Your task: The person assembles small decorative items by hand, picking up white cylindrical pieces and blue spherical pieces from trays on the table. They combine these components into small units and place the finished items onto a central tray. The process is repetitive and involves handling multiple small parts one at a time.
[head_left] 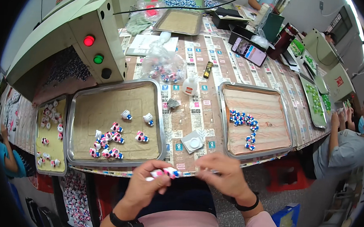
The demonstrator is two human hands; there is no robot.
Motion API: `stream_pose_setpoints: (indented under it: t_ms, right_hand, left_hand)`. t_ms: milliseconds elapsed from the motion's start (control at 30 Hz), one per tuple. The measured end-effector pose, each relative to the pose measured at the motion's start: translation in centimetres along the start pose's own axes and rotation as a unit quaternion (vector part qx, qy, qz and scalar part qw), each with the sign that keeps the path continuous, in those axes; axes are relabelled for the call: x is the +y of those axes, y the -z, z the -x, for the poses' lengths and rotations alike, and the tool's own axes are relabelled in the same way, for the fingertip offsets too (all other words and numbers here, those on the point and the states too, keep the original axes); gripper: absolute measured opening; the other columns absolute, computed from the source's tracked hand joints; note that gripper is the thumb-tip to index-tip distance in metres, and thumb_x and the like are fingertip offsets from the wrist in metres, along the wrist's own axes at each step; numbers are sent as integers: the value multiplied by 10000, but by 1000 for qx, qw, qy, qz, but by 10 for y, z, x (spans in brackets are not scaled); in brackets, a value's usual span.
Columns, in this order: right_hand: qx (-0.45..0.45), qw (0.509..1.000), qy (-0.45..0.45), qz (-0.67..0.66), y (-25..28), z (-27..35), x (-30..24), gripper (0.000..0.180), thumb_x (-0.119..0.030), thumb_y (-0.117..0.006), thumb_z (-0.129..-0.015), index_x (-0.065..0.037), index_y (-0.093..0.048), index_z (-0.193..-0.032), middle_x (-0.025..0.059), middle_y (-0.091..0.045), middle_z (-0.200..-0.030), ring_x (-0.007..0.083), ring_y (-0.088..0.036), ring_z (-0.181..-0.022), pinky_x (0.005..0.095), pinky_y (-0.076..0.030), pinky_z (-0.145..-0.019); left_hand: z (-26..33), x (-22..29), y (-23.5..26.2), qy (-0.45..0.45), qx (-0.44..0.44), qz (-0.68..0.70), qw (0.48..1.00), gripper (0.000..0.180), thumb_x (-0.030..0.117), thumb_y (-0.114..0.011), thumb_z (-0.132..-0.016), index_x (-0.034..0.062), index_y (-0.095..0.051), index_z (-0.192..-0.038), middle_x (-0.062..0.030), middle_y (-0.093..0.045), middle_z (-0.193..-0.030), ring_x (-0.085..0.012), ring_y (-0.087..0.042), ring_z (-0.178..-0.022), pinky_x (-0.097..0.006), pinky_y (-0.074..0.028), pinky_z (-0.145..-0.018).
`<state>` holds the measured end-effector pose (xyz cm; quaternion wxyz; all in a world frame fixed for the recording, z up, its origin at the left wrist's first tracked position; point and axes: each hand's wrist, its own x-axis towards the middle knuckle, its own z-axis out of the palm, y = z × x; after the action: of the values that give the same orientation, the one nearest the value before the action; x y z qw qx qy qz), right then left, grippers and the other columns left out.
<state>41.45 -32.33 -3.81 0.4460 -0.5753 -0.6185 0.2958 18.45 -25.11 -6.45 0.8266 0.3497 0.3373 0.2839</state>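
My left hand (145, 182) is closed around a small white, pink and blue toy figure (169, 173), held in front of the table edge. To its right, my right hand (224, 175) is pinched and slightly blurred; a small pale bit shows at its fingers, too unclear to name. The metal tray (161, 124) in front of my left hand carries several like figures (108, 140), mostly grouped toward its near side. The tray (288, 133) on the right holds a curved row of small blue, white and red pieces (252, 127). A small white dish (193, 142) lies between the trays.
A machine (107, 40) with red and green lights stands at left, beside a narrow tray (51, 136) of figures. Beyond are a plastic bag (164, 66), white bottle (190, 86), phone (248, 51) and dark red flask (283, 40). Other people sit around the table.
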Motion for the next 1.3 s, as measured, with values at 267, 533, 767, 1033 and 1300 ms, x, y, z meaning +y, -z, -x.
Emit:
stream_pose_setpoints:
  t_ms: [267,533,767,1033,1300]
  right_hand:
    - [162,915,-23,368,77,-9,81,329,36,-624,-794,-11,-648,-1119,159,-630,-1118,323,-577,-1064,386,-460,-911]
    - [149,917,-82,362,77,-15,97,287,26,-657,-771,3,-638,-1056,150,-600,-941,329,-600,-881,395,-478,-797]
    - [166,946,-91,262,77,-9,84,229,19,-661,-805,-5,-678,-1033,97,-594,-902,189,-605,-770,290,-476,-669]
    - [108,954,-219,-174,46,1,41,160,-16,-682,-866,46,-677,-1014,27,-621,-977,82,-603,-831,196,-478,-702]
    - [55,959,-182,-211,13,-8,29,179,-26,-697,-856,29,-704,-1026,65,-641,-1009,115,-623,-870,230,-505,-761]
  left_hand:
    - [-9,45,52,-202,163,-487,834,235,-23,-693,-765,-13,-676,-999,-100,-667,-903,-209,-634,-823,-305,-493,-747]
    - [-14,46,52,-292,177,-579,741,310,-33,-681,-753,-19,-665,-1062,-128,-609,-898,-292,-608,-799,-349,-480,-774]
    - [6,54,49,-130,98,-152,975,397,2,-492,-928,-2,-507,-1324,-47,-557,-943,-130,-563,-644,-199,-474,-604]
    - [-4,24,24,78,-82,175,978,361,152,-485,-1003,-18,-456,-1320,-154,-617,-1101,-214,-658,-935,-294,-587,-735]
    - [-2,3,18,91,-99,218,967,331,147,-539,-987,0,-508,-1282,-166,-630,-1103,-188,-649,-939,-269,-575,-784]
